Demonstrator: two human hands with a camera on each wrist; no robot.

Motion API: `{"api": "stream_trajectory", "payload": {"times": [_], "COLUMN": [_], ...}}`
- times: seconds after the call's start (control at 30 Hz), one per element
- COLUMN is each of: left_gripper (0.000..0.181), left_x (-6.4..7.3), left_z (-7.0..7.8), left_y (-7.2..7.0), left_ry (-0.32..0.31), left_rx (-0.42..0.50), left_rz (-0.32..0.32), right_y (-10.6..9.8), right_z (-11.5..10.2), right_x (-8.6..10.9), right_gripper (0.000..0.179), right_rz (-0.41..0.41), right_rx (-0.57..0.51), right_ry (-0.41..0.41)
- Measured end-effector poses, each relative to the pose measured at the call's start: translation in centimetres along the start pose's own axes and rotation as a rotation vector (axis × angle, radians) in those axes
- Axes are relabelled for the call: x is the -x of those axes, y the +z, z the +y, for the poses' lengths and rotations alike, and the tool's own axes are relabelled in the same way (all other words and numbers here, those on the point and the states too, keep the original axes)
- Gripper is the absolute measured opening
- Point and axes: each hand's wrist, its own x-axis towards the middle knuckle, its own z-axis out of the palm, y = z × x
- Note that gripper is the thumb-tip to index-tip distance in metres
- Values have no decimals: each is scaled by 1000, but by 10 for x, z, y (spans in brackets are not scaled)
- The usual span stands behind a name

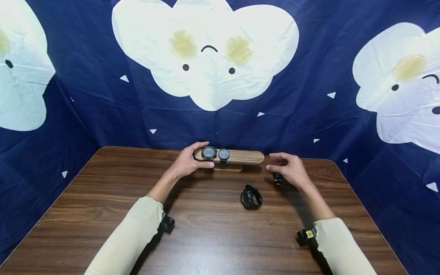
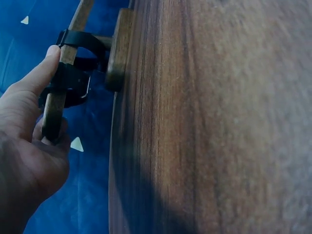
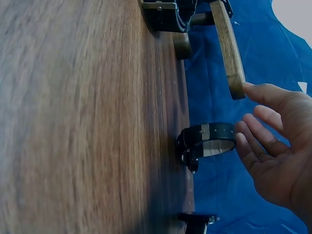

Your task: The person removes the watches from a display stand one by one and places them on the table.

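Observation:
A wooden watch stand (image 1: 245, 156) with a raised bar on a base stands near the table's far edge. Two dark watches, one with a bulkier case (image 1: 208, 152) and one rounder (image 1: 224, 154), are strapped round its left half. My left hand (image 1: 187, 162) grips the bar's left end, thumb on the near side. My right hand (image 1: 290, 170), fingers loosely bent, holds nothing beside the bar's right end. Below it sits a black watch (image 3: 207, 132), close to the fingertips in the right wrist view. Another black watch (image 1: 251, 197) lies on the table nearer me.
The brown wood-grain table (image 1: 206, 236) has rounded far corners. Behind it hangs a dark blue cloth (image 1: 99, 103) with white clouds. A dark strap-like piece (image 3: 197, 225) shows at the bottom of the right wrist view.

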Motion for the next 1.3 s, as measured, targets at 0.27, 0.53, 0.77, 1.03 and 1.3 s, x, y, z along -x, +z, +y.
{"api": "stream_trajectory", "payload": {"times": [0.27,0.53,0.77,1.03,1.3], "left_gripper": [87,82,77,75,75], "left_x": [0,-1,-2,-2,-2], "left_z": [-2,-3,-3,-3,0], "left_y": [1,1,1,0,0], "left_ry": [28,47,52,46,24], "left_rx": [-33,-36,-44,-34,-28], "left_rz": [-2,5,10,6,4], "right_y": [10,16,23,31,35], "right_z": [-2,-4,-9,-14,-16], "right_x": [-6,-13,-19,-26,-32], "right_gripper": [62,70,80,78,70], "right_rz": [-6,-37,-84,-117,-90], "right_rx": [-13,-44,-83,-62,-17], "right_ry": [-9,-6,-1,-9,-14]}}
